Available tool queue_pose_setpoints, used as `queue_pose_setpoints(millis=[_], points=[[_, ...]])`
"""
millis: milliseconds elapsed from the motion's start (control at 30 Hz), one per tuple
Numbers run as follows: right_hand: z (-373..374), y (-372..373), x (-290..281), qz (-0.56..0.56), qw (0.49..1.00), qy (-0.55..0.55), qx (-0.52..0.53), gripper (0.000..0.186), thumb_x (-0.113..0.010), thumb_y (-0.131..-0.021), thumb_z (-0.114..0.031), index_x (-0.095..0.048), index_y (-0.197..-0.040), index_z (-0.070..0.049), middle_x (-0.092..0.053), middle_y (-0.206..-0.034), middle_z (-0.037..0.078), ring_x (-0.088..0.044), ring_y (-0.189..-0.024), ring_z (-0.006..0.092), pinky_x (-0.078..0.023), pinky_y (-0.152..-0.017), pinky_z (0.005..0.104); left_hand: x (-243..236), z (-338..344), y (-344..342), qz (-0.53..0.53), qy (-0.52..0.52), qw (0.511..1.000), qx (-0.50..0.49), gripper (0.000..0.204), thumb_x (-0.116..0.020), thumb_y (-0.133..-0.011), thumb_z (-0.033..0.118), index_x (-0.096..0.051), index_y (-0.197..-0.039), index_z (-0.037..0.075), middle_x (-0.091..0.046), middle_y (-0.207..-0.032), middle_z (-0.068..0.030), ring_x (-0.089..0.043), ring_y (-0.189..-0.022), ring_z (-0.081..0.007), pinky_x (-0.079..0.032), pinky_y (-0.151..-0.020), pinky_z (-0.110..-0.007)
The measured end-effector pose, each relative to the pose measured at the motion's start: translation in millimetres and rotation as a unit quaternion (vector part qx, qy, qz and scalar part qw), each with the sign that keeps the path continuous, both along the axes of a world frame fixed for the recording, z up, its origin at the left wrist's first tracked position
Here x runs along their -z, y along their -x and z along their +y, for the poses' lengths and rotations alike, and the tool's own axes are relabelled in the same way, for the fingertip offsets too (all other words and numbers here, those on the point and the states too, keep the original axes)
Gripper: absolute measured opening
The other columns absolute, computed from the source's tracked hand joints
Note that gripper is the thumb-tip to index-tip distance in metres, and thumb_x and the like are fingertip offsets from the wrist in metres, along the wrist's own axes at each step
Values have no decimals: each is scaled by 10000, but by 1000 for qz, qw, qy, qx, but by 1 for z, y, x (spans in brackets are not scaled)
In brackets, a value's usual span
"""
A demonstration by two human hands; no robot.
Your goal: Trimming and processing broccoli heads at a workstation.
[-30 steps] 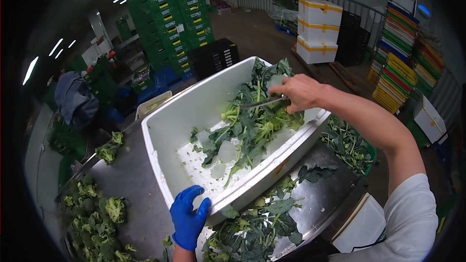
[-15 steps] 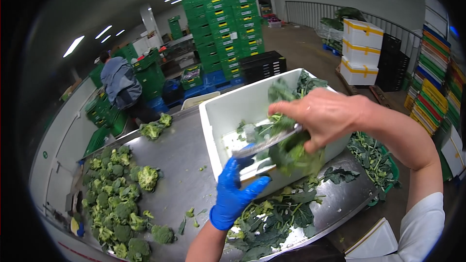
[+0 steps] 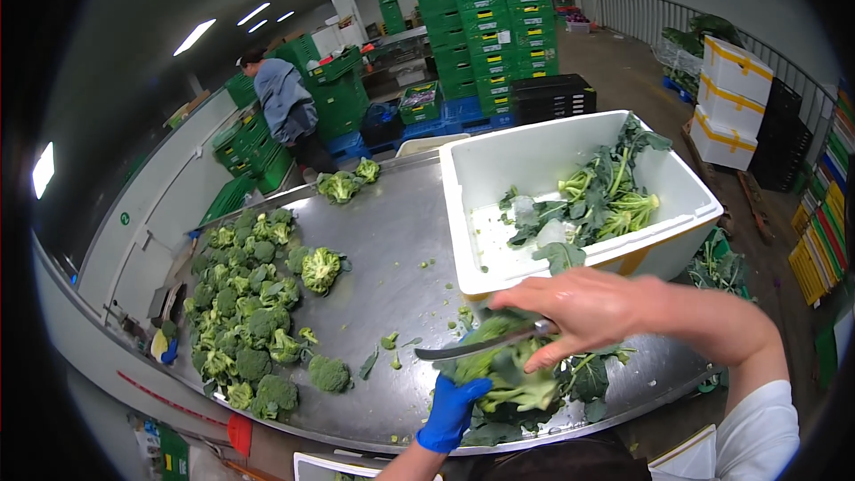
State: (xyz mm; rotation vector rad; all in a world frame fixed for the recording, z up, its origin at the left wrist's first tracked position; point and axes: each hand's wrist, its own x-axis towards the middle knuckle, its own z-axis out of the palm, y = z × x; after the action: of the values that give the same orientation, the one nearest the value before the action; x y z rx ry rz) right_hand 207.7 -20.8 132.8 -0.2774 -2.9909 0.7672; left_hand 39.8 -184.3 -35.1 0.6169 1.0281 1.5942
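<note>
My left hand (image 3: 452,413), in a blue glove, is closed on a broccoli head (image 3: 515,385) with stalks and leaves, low over the table's near edge. My bare right hand (image 3: 592,307) grips a knife (image 3: 476,346) by its handle. The curved blade lies across the broccoli, pointing left; whether it touches is unclear. Just beyond my hands stands a white foam box (image 3: 481,281) with cut stalks and leaves (image 3: 614,200) inside. Loose leaves (image 3: 590,383) lie on the metal table under and beside my right hand.
A pile of broccoli heads (image 3: 254,312) covers the table's (image 3: 392,240) left side, with a few heads apart from it. Stacked green crates (image 3: 481,31) and a person (image 3: 283,107) are beyond. White boxes (image 3: 730,107) and colourful stacked trays (image 3: 824,223) stand at right.
Both hands have come down from over the foam box to the table's near edge. My left hand, fingers spread before, now holds broccoli. The view has swung left.
</note>
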Motion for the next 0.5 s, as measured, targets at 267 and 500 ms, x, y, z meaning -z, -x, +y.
queue_pose_setpoints(millis=[267,500], points=[[-51,-3,138,74,938,264,212,642,-741,-768,-454,-509,-1216,-58,-665,-875,171,-671,-790,282,-528,-716,354,91,-37,3,-204,46,959,-194,530,-629,-810,109,-462,-1300,-3,-577,-1207,-138,-595,-1075,-282,-491,-947,-426],[-39,25,200,166,897,304,275,396,-756,-770,-202,-602,-1114,-79,-587,-765,-5,-499,-591,30,-427,-533,233,71,-35,-2,-144,64,967,-201,513,-474,-963,374,-453,-1338,25,-511,-1332,-138,-518,-1198,-284,-410,-1031,-452]])
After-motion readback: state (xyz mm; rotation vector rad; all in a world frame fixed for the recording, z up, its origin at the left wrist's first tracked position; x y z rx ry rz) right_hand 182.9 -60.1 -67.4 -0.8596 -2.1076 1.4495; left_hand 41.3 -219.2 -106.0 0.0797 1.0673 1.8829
